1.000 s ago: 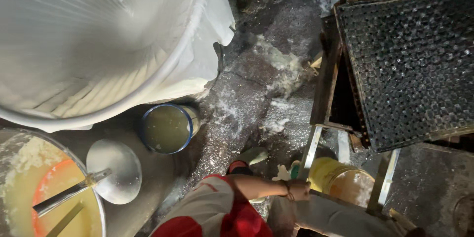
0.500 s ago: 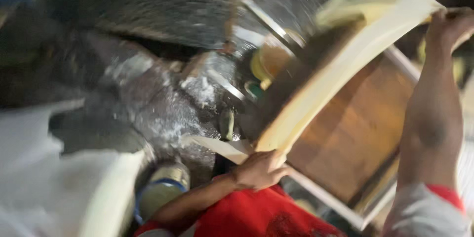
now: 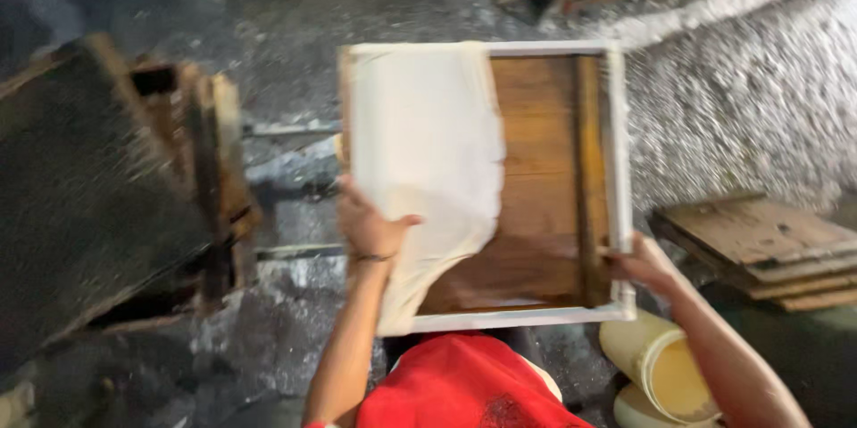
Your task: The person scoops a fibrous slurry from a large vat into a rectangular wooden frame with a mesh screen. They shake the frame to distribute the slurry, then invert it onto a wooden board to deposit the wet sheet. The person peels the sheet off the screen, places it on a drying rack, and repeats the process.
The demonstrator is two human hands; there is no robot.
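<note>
Two hands carry a shallow white-rimmed wooden tray [image 3: 553,187] level above the wet floor [image 3: 295,0]. Left hand [image 3: 370,227] grips its left edge, pinning a pale cream sheet [image 3: 428,151] in place; right hand [image 3: 644,263] clasps the near right corner, balancing it.

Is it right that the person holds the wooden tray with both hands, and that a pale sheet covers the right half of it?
Not quite. The head view shows the pale sheet covering the left half of the wooden tray, with its right half bare wood. The rest holds: the left hand grips the tray's left side over the sheet, and the right hand grips its right edge.
</note>
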